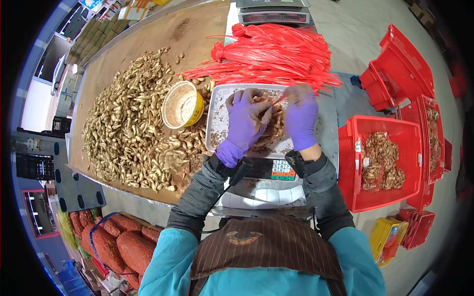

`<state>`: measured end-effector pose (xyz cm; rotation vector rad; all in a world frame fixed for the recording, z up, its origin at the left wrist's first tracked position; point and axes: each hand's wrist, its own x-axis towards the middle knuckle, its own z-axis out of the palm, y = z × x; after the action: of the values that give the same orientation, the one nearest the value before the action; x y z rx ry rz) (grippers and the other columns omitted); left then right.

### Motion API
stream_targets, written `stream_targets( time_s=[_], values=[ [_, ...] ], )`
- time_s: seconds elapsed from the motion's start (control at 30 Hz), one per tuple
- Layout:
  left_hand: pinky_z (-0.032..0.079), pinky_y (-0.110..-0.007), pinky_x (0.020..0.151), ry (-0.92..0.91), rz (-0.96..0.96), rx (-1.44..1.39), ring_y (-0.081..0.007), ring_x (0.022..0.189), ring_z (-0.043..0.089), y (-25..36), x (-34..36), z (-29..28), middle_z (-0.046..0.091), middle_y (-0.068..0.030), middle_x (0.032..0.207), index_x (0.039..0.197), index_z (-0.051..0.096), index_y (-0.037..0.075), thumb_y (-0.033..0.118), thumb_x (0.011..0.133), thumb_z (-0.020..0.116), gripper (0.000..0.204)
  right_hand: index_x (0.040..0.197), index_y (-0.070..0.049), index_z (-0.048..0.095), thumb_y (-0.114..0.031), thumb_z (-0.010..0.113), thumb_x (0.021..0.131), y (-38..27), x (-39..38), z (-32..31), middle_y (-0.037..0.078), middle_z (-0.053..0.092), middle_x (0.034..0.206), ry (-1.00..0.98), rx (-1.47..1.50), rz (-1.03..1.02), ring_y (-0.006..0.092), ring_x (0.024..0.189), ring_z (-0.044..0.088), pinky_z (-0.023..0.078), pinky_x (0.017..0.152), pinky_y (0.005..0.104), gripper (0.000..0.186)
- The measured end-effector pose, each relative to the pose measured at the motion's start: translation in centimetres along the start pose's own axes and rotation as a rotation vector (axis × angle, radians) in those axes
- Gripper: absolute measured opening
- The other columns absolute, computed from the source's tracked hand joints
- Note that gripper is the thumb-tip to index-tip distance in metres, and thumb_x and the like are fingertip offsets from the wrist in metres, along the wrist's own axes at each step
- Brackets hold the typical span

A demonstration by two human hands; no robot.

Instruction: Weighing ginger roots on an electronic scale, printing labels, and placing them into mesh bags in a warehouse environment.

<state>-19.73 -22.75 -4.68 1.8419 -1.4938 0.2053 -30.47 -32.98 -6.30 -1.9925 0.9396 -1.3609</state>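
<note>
My left hand (245, 118), in a purple glove with bare-looking dirty fingertips, is closed around the gathered neck of a mesh bag (278, 123) filled with small knobbly brown pieces. The bag rests in a white tray (213, 126) strewn with brown crumbs. A red strand (280, 99) stretches from the left fingers toward my right hand (300, 116), also in purple. Motion smears the right fingers, so their grip is unclear. Under the tray is a weighing scale, its keypad (283, 169) showing on the near side.
Left lies a large heap of brown pieces (143, 128), with a yellow-rimmed tub (181, 105) beside the tray. Red mesh bags (276, 52) are piled beyond it, near another scale (274, 17). A red crate (355, 190) at right holds filled bags (380, 160). Stuffed red sacks (136, 249) stand lower left.
</note>
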Motion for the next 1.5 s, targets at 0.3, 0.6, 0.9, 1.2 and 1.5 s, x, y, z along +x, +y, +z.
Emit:
stream_targets(
  time_s=[0.3,0.6,0.9,1.2,1.5],
  values=[
    [0.025,-0.045,0.095,0.164,-0.072,-0.020,-0.0291,0.094,0.049,0.1,-0.4,-2.4,0.053,-0.0166,0.104,0.113,0.058,0.009,0.023,0.080,0.060,0.036,0.104,-0.003,0.058,-0.015,0.054,0.088,-3.2,5.4,-1.6,0.008,0.060,0.097,0.148,0.562,0.445,0.0185,0.086,0.057,0.044,0.076,0.0309,0.021],
    [0.037,-0.037,0.080,0.009,0.023,-0.144,-0.0250,0.075,0.054,8.7,-1.4,-5.4,0.060,-0.0093,0.083,0.104,0.059,0.004,0.037,0.061,0.078,0.057,0.110,-0.012,0.053,-0.017,0.051,0.087,-5.6,7.1,-2.1,0.001,0.059,0.099,0.252,1.222,0.953,0.0157,0.090,0.056,0.040,0.084,0.0355,0.024],
    [0.036,-0.039,0.082,-0.028,-0.103,-0.600,-0.0251,0.076,0.059,9.1,-2.6,-5.2,0.061,-0.0075,0.079,0.096,0.061,0.005,0.023,0.064,0.078,0.040,0.109,-0.012,0.052,-0.017,0.052,0.085,-6.6,6.8,-3.8,0.000,0.059,0.095,0.237,1.279,1.020,0.0168,0.088,0.056,0.040,0.082,0.0372,0.025],
    [0.042,-0.028,0.061,-0.116,-0.489,-0.739,-0.0143,0.065,0.055,9.6,-2.2,-6.6,0.059,-0.0078,0.069,0.091,0.064,0.001,0.014,0.089,0.055,0.016,0.110,-0.009,0.053,-0.019,0.054,0.085,-7.7,5.4,-3.7,0.003,0.060,0.095,0.180,1.313,1.001,0.0166,0.084,0.056,0.041,0.080,0.0330,0.027],
    [0.045,-0.022,0.068,0.513,-0.695,-0.770,-0.0100,0.073,0.054,-1.2,-5.7,-9.1,0.062,-0.0077,0.083,0.111,0.055,-0.005,0.009,0.092,0.050,0.024,0.113,-0.007,0.059,-0.025,0.063,0.084,-3.9,-0.8,1.0,0.013,0.060,0.101,-0.671,-0.025,-0.023,0.0234,0.098,0.057,0.043,0.087,0.0338,0.035]
  ],
)
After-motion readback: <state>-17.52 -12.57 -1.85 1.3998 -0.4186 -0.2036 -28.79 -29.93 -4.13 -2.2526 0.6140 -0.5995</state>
